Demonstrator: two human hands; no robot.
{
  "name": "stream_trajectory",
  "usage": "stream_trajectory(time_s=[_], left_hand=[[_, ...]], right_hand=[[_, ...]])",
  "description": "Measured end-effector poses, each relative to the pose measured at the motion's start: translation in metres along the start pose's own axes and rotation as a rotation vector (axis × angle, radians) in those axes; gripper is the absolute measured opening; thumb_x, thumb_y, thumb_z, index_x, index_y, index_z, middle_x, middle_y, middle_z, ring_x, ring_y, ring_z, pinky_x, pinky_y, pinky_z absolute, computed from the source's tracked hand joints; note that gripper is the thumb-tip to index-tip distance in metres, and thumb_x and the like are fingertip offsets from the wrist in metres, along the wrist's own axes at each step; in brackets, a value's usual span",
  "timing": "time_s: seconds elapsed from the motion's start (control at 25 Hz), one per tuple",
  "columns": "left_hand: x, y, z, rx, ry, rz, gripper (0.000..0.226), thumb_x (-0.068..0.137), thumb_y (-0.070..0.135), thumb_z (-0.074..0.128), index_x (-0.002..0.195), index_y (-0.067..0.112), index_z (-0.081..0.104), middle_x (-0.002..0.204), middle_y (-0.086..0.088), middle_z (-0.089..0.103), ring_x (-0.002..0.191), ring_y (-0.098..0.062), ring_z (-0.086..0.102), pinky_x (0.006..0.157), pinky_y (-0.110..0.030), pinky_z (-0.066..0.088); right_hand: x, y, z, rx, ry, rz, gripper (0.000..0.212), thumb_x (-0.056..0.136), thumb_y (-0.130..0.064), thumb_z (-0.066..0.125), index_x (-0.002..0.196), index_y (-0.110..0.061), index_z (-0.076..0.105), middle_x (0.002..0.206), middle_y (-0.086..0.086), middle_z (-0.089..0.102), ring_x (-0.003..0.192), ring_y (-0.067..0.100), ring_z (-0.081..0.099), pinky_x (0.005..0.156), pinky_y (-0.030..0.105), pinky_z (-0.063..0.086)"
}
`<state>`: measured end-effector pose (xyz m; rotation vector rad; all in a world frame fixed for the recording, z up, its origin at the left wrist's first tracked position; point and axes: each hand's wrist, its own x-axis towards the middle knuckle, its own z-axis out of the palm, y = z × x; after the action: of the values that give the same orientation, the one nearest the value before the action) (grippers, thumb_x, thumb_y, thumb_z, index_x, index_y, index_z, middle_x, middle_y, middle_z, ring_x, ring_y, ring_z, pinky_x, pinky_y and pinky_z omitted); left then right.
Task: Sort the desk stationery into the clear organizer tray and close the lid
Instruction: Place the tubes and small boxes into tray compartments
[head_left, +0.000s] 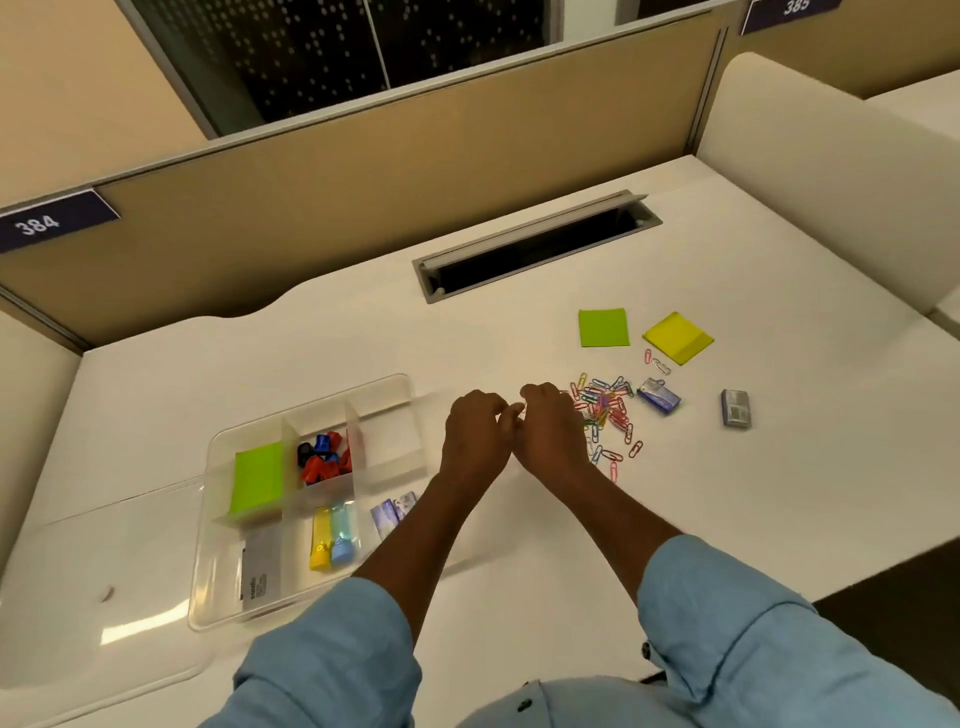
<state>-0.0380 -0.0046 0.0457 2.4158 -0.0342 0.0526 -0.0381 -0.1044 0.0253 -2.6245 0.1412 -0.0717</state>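
The left hand (475, 431) and right hand (550, 428) meet over the bench (311, 348), fingers curled and fingertips together; whether either pinches anything cannot be told. The paper clips (608, 410) lie scattered just right of the right hand. The clear organizer tray (387, 384) sits left of the hands, its lid (93, 597) lying open.

Open-plan office, numbered desk label (49, 221), partition panel (363, 171), cable slot (537, 244)
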Motion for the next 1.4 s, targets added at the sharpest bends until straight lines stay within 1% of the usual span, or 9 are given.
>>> stream_trajectory(time_s=[0.08, 0.2, 0.36, 0.48, 0.68, 1.0, 1.12, 1.24, 1.4], left_hand=[[0.002, 0.019, 0.023, 0.007, -0.086, 0.032, 0.018, 0.089, 0.023, 0.055, 0.087, 0.011, 0.069, 0.092, -0.007, 0.068, 0.089, -0.024, 0.060, 0.080, -0.036, 0.047], [0.007, 0.049, 0.058, 0.045, -0.163, 0.089, 0.017, 0.086, 0.014, 0.058, 0.098, 0.005, 0.068, 0.099, -0.015, 0.068, 0.095, -0.031, 0.060, 0.083, -0.037, 0.045], [0.021, 0.082, 0.099, 0.132, -0.286, 0.126, 0.037, 0.080, 0.025, 0.069, 0.110, 0.004, 0.063, 0.111, -0.016, 0.064, 0.108, -0.031, 0.055, 0.091, -0.033, 0.038], [0.032, 0.102, 0.134, 0.251, -0.384, 0.106, 0.058, 0.082, 0.031, 0.068, 0.130, 0.006, 0.047, 0.132, -0.015, 0.050, 0.125, -0.029, 0.043, 0.105, -0.033, 0.031], [0.038, 0.122, 0.177, 0.336, -0.385, 0.079, 0.053, 0.084, 0.030, 0.065, 0.129, 0.012, 0.046, 0.128, -0.012, 0.049, 0.119, -0.029, 0.046, 0.099, -0.036, 0.040], [0.035, 0.128, 0.193, 0.191, -0.264, 0.096, 0.048, 0.085, 0.022, 0.062, 0.130, 0.010, 0.050, 0.125, -0.012, 0.054, 0.116, -0.029, 0.047, 0.097, -0.034, 0.036], [0.032, 0.132, 0.186, 0.094, -0.233, 0.112, 0.050, 0.083, 0.013, 0.061, 0.130, 0.002, 0.049, 0.124, -0.015, 0.057, 0.117, -0.030, 0.049, 0.102, -0.034, 0.035], [0.033, 0.131, 0.175, 0.041, -0.187, 0.061, 0.040, 0.080, 0.010, 0.064, 0.117, -0.001, 0.055, 0.116, -0.016, 0.058, 0.109, -0.030, 0.052, 0.095, -0.034, 0.040], [0.025, 0.120, 0.153, -0.062, -0.149, 0.024, 0.041, 0.075, -0.003, 0.067, 0.114, -0.004, 0.056, 0.114, -0.020, 0.058, 0.106, -0.031, 0.053, 0.088, -0.022, 0.036]], right_hand=[[0.007, 0.026, -0.015, -0.037, -0.010, 0.065, 0.030, 0.086, -0.023, 0.054, 0.113, -0.011, 0.055, 0.113, 0.011, 0.058, 0.106, 0.031, 0.055, 0.080, 0.038, 0.045], [0.018, 0.069, -0.039, -0.142, -0.086, 0.178, 0.049, 0.082, -0.026, 0.066, 0.125, -0.014, 0.046, 0.125, 0.010, 0.051, 0.117, 0.029, 0.049, 0.088, 0.039, 0.045], [0.029, 0.126, -0.065, -0.208, -0.109, 0.292, 0.061, 0.082, -0.019, 0.064, 0.136, -0.015, 0.036, 0.141, 0.010, 0.037, 0.125, 0.034, 0.040, 0.095, 0.048, 0.039], [0.038, 0.170, -0.082, -0.252, -0.171, 0.398, 0.073, 0.081, -0.013, 0.063, 0.143, -0.021, 0.024, 0.150, 0.008, 0.022, 0.131, 0.036, 0.032, 0.099, 0.051, 0.035], [0.041, 0.211, -0.089, -0.240, -0.314, 0.422, 0.084, 0.085, -0.008, 0.058, 0.150, -0.028, 0.008, 0.160, 0.005, -0.003, 0.136, 0.036, 0.026, 0.103, 0.050, 0.035], [0.033, 0.211, -0.078, -0.245, -0.179, 0.257, 0.039, 0.090, -0.013, 0.054, 0.128, -0.015, 0.047, 0.134, 0.008, 0.043, 0.120, 0.029, 0.041, 0.088, 0.034, 0.045], [0.038, 0.203, -0.079, -0.149, -0.149, 0.287, 0.034, 0.091, -0.013, 0.054, 0.124, -0.012, 0.049, 0.129, 0.011, 0.044, 0.116, 0.030, 0.045, 0.085, 0.035, 0.046], [0.042, 0.192, -0.082, -0.083, -0.156, 0.326, 0.037, 0.089, -0.013, 0.057, 0.124, -0.009, 0.046, 0.129, 0.016, 0.040, 0.112, 0.033, 0.049, 0.084, 0.036, 0.047], [0.044, 0.170, -0.082, 0.008, -0.164, 0.289, 0.040, 0.091, -0.007, 0.055, 0.130, -0.005, 0.043, 0.133, 0.018, 0.036, 0.115, 0.033, 0.048, 0.089, 0.036, 0.046]])
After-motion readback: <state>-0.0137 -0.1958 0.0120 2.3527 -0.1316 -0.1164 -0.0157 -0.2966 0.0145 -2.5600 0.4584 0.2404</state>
